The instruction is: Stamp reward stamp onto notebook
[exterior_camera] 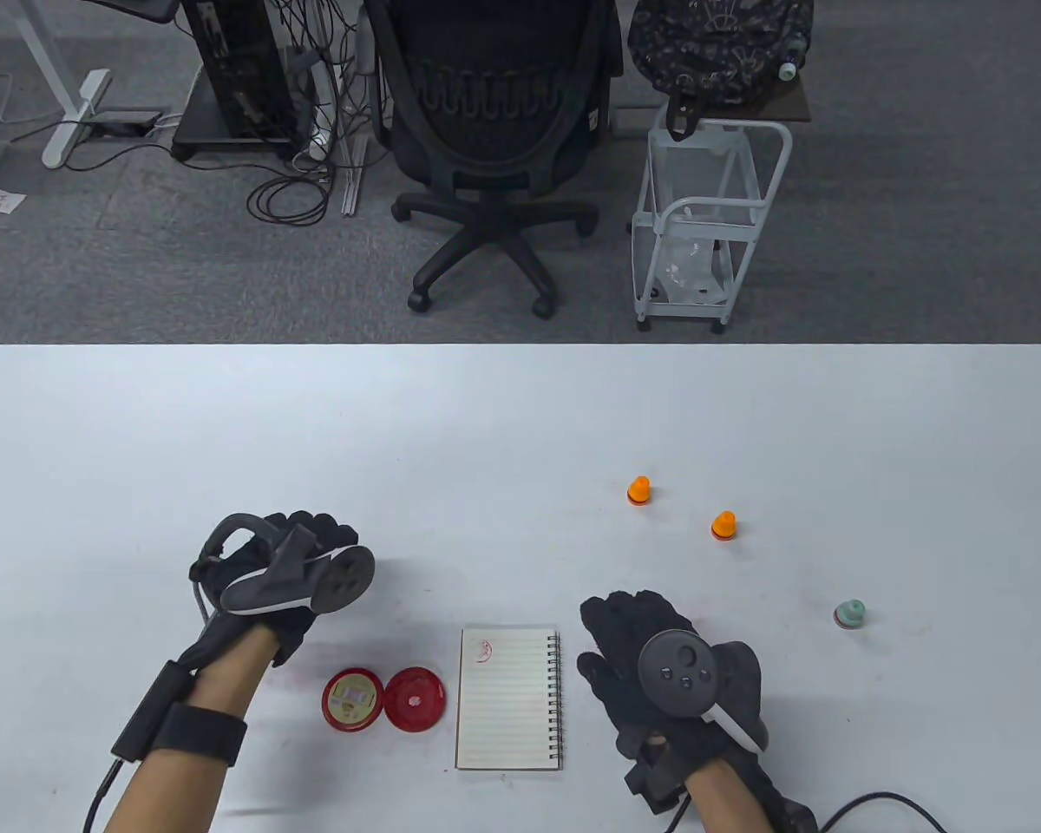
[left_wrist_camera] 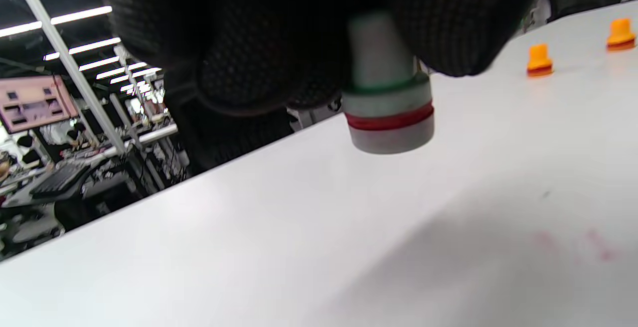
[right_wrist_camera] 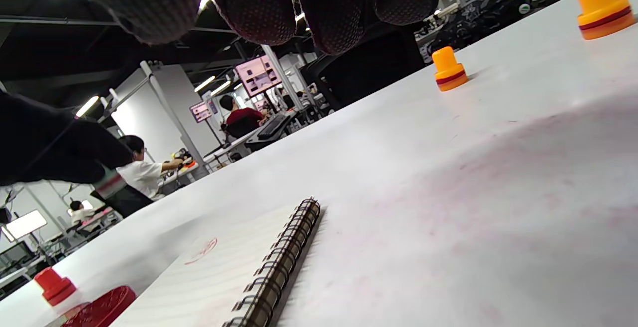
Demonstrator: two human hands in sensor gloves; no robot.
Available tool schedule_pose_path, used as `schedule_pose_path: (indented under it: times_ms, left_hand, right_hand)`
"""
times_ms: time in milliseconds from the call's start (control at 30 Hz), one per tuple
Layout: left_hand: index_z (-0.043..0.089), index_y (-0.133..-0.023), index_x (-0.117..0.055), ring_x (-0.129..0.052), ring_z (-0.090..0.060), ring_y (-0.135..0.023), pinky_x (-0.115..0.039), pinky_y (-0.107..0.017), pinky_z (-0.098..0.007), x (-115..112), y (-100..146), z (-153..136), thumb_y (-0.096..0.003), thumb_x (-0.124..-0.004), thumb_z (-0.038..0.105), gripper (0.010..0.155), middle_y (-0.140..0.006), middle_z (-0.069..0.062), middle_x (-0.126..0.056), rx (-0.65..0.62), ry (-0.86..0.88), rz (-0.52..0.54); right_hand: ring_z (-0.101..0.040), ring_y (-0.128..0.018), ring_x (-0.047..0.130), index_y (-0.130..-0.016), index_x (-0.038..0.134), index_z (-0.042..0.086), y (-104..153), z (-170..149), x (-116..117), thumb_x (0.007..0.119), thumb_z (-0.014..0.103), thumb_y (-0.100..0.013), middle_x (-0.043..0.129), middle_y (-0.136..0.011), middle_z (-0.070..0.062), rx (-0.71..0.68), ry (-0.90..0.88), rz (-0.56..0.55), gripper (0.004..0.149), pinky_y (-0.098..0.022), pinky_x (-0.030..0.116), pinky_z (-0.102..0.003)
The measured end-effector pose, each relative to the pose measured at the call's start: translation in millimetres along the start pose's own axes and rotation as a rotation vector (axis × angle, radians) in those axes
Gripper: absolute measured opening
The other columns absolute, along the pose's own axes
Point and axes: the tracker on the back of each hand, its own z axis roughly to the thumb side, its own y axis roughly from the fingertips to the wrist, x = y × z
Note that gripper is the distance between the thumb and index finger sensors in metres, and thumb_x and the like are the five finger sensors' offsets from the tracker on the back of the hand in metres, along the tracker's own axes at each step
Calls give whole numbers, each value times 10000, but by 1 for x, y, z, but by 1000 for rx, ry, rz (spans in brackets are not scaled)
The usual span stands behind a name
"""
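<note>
Stamp is clamped in my L hand fingers, lifted off worktop; notebook lies down-right of it, beside flat, spread R hand.

Black knit gloves cover both hands, grey trackers strapped on, forearms bare.

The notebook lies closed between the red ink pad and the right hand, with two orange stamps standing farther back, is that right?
Not quite: the notebook lies open, not closed. The table view shows a lined page with a red stamp mark near its top left corner. The rest holds: it lies between the red ink pad and the right hand, with two orange stamps standing farther back.
</note>
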Motion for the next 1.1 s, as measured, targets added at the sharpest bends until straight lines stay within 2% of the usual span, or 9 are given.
schedule_pose_path:
  times_ms: [133,300,400,567,700,767,833,900,1100]
  left_hand:
    - [129,-878,-878,-994,-251,-470,-834,-472,-477,28,20,16,-447,-854,405,513,-700,-53,-993,-19,91,135]
    - [135,-902,-857,-994,-252,-489,-836,-479,-475,31,41,56,-452,-856,398,522,-724,-53,-985,-20,265,218]
    - [114,-919,-831,-995,-275,-524,-833,-485,-486,24,51,82,-451,-868,362,530,-778,-76,-963,-35,475,286]
    - [111,-912,-829,-1014,-261,-524,-857,-468,-468,8,59,106,-445,-879,348,527,-797,-77,-961,-52,700,369]
    - [106,-905,-835,-1021,-261,-516,-864,-457,-465,-20,64,117,-444,-883,343,520,-793,-81,-967,-8,1016,477]
    - [90,-897,-844,-1020,-265,-500,-862,-446,-470,-29,63,119,-442,-884,340,520,-776,-91,-974,0,1166,467]
    - [88,-897,-844,-1016,-275,-506,-857,-450,-476,-32,64,117,-444,-888,328,514,-776,-97,-972,2,1200,487]
    - [96,-892,-844,-1020,-265,-504,-863,-448,-468,-34,64,115,-447,-883,338,508,-774,-88,-974,11,1186,487]
    - [95,-884,-847,-1021,-270,-507,-864,-448,-473,-40,64,116,-442,-891,332,503,-772,-92,-974,25,1241,475]
  right_hand:
    - [-511,-976,541,-992,602,226,1,6,4,712,473,-428,594,-1048,-119,-32,4,9,625,-650,511,-714]
    - [-508,-970,553,-1005,561,230,-1,12,13,727,469,-425,581,-1051,-115,-57,-40,48,649,-646,535,-699]
    - [-507,-965,562,-1016,520,233,-1,18,21,739,462,-420,572,-1052,-110,-78,-90,79,675,-645,549,-690]
    - [-481,-926,666,-1010,504,226,-1,29,33,755,457,-407,608,-1031,-91,-128,-227,125,692,-626,616,-660]
    - [-345,-769,902,-921,662,224,0,44,39,822,378,-377,801,-894,-56,-218,-431,45,588,-557,765,-546]
    - [-316,-661,956,-853,733,219,2,49,41,841,352,-363,864,-803,-48,-202,-396,11,519,-518,800,-494]
    - [-285,-666,956,-866,692,239,1,50,43,835,381,-360,848,-811,-23,-215,-376,48,544,-519,810,-473]
    - [-319,-723,905,-900,643,226,2,50,47,834,400,-363,790,-865,-43,-198,-429,92,596,-545,775,-499]
    - [-330,-739,893,-883,645,226,-1,48,54,836,364,-369,779,-875,-38,-128,-489,106,565,-546,771,-509]
